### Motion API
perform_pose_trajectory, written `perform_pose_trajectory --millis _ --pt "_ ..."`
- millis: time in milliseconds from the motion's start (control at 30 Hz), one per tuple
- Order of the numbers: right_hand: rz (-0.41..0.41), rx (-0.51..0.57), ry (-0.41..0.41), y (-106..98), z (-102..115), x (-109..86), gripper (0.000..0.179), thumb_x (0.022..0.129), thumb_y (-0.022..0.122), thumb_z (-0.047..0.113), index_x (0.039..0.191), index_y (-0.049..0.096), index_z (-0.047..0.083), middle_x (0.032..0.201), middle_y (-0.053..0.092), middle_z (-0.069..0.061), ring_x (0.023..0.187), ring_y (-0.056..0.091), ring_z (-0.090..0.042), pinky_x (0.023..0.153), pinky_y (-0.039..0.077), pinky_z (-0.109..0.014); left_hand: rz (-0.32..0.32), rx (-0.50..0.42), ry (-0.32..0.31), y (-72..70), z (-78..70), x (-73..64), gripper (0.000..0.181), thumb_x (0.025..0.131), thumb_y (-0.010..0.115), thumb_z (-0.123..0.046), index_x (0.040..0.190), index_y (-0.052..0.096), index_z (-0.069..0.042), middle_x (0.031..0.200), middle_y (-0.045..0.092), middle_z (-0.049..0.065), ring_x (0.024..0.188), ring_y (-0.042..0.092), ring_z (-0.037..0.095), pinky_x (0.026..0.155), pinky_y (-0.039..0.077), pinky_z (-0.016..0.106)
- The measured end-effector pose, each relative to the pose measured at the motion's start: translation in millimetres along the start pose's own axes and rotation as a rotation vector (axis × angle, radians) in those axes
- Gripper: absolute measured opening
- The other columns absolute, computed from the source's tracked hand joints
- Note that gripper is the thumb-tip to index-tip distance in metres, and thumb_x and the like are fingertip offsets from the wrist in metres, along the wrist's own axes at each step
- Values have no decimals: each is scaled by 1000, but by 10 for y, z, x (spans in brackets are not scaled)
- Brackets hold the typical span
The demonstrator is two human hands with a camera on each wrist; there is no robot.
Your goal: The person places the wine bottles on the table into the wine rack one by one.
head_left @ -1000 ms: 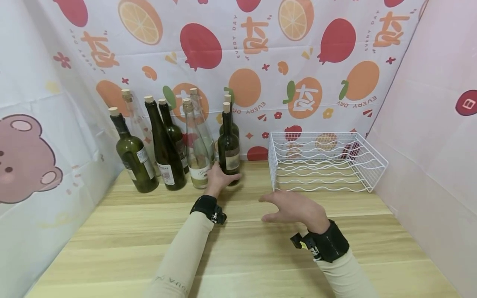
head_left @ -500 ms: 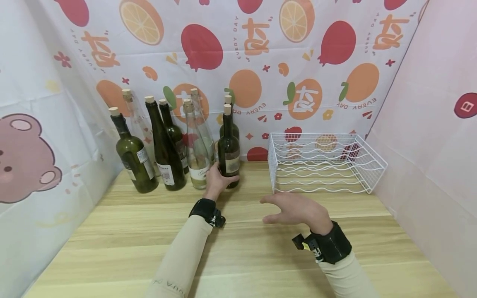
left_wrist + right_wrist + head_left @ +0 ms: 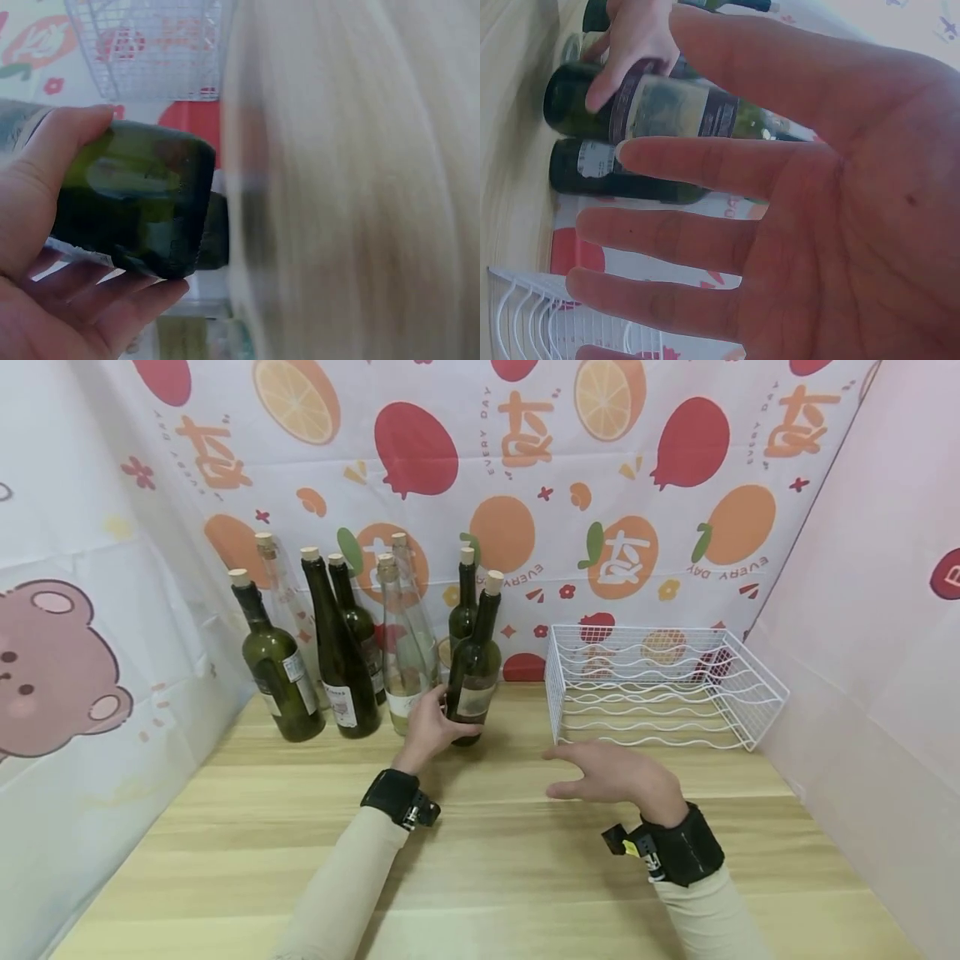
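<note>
- Clearly, the left hand (image 3: pixel 429 732) has its fingers and thumb curled round the lower body of a dark green glass bottle with a cork stopper (image 3: pixel 483 653); in the left wrist view the thumb lies along one side and the fingers along the other.
- This bottle is tilted, its neck leaning to the right, toward the rack; whether its base touches the tabletop I cannot tell.
- Its glass is translucent, deep olive to nearly black, with soft highlights, a straight-sided body, rounded shoulders and a slim neck.
- A pale label (image 3: pixel 476 700) with dark bands above and below wraps the body, and a light tan cork (image 3: pixel 493 582) tops the neck.
- The right hand (image 3: pixel 618 772) hangs over the pale wood-grain tabletop (image 3: pixel 495 877), fingers extended and thumb well apart, with nothing in its grasp.
- Just behind the held bottle stands another corked dark green bottle (image 3: pixel 461 620); beside the left hand is a clear glass bottle with a white label (image 3: pixel 401 652).
- Beyond the right hand sits a white wire rack with wavy bars (image 3: pixel 556 687).
</note>
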State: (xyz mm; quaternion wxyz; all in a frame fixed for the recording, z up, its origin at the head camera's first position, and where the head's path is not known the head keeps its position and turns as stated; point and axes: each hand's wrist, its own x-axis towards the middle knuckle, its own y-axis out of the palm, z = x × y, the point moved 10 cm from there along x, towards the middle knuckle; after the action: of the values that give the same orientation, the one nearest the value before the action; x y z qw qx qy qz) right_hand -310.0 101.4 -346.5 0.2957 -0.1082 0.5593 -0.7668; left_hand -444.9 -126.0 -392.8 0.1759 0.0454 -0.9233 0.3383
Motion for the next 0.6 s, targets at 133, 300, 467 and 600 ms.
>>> perform_pose_trajectory --millis 133,300,467,600 --pt "10 19 -11 -20 -51 -29 58 100 65 41 146 57 7 148 60 -15 139 55 -37 115 46 -54 52 -7 41 -65 -92 -77 77 64 99 -24 132 65 -10 124 70 16 113 66 36 96 56 51" --pt "-5 7 -28 -77 -123 -55 59 101 64 41 145 57 3 147 60 -16 138 56 -38 115 46 -55 80 64 59 -144 -97 -186 84 62 100 -24 136 64 -12 131 70 15 120 68 39 102 55 53" --pt "-22 65 19 -122 -270 -99 59 101 64 41 144 58 2 145 62 -18 131 61 -40 108 52 -55 76 142 110 -229 -147 -296 88 57 101 -22 137 66 -12 127 73 15 114 70 38 98 56 54" --pt "-65 95 70 -191 -391 -150 58 99 67 42 140 61 2 137 67 -18 123 66 -39 100 57 -52 67 182 179 -299 -243 -360 91 54 102 -18 137 66 -8 128 73 17 111 70 39 93 57 54"
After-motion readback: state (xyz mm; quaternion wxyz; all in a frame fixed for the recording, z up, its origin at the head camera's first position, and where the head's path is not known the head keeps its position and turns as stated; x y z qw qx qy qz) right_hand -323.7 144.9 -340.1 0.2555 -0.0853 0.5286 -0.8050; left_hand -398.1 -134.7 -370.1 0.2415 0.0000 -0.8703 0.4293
